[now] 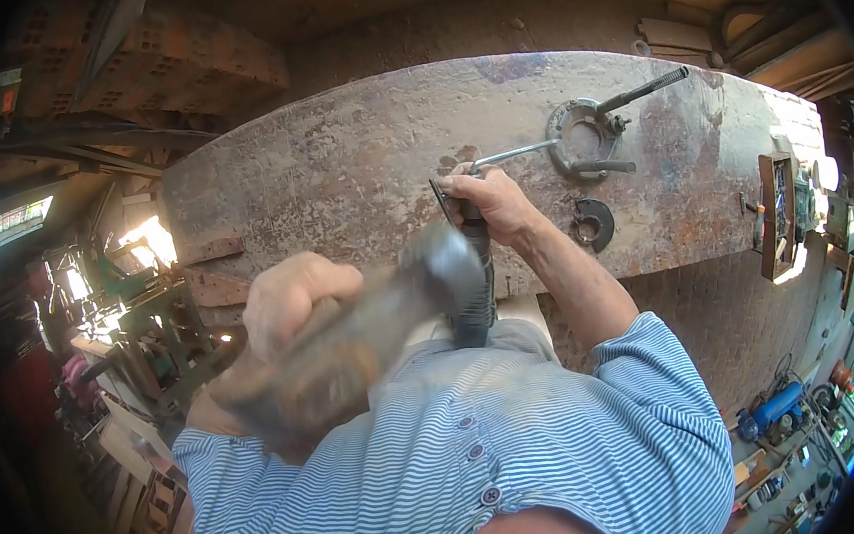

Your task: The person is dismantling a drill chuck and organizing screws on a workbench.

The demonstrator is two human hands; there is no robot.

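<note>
In my left hand (299,295), raised near the camera, is a hammer (330,370) with a worn brown body and a bright rounded metal face. It is smeared by motion, and its handle is mostly hidden. Over the front edge of the bench, my right hand (490,200) closes around the top of a dark ribbed shaft (473,314), which runs down toward my lap. A thin black bar (441,203) sticks out beside its fingers. A bent shiny rod (518,152) reaches from above this hand to a metal ring fitting (562,146).
The worn bench (338,154) spans the view. A threaded bolt (644,89) slants from the ring fitting; a dark slotted disc (594,224) lies nearer. Wooden blocks (215,274) sit at its left end, a wooden box (776,214) at its right. A blue tank (777,408) stands lower right.
</note>
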